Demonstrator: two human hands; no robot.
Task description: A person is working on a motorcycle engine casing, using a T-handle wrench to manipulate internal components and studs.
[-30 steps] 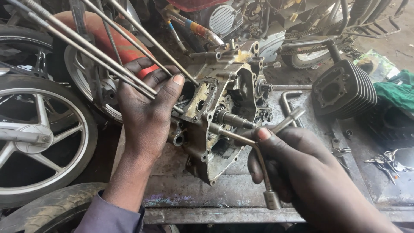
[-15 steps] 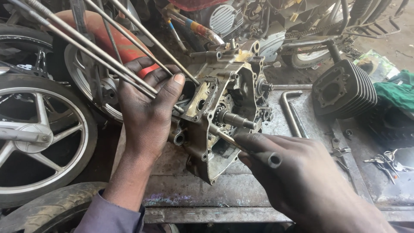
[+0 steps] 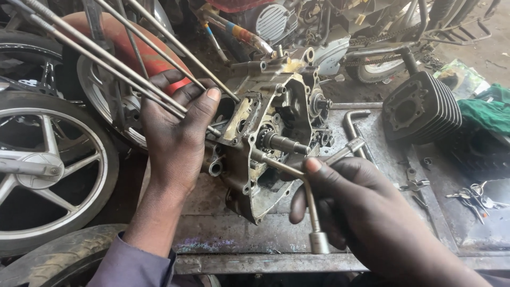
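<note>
An oily motorcycle engine crankcase (image 3: 265,143) stands on edge on a greasy metal bench (image 3: 223,239). Long steel studs (image 3: 122,69) run from it up to the left. My left hand (image 3: 175,133) grips the case's left side where the studs enter. My right hand (image 3: 350,202) is closed on a three-armed socket wrench (image 3: 311,175). One wrench arm sits on a bolt on the case's open face, just below a protruding shaft (image 3: 284,142). Another arm hangs down toward the bench's front edge.
A finned black cylinder block (image 3: 422,109) stands at the right. An L-shaped wrench (image 3: 353,125) lies behind the case. Keys (image 3: 473,194) and small parts sit on the bench's right. Motorcycle wheels (image 3: 48,170) are at the left, a green cloth (image 3: 486,114) far right.
My right hand has turned the three-armed wrench on the bolt: half a second ago it covered the wrench, now one arm hangs down again. My left hand has stayed put.
</note>
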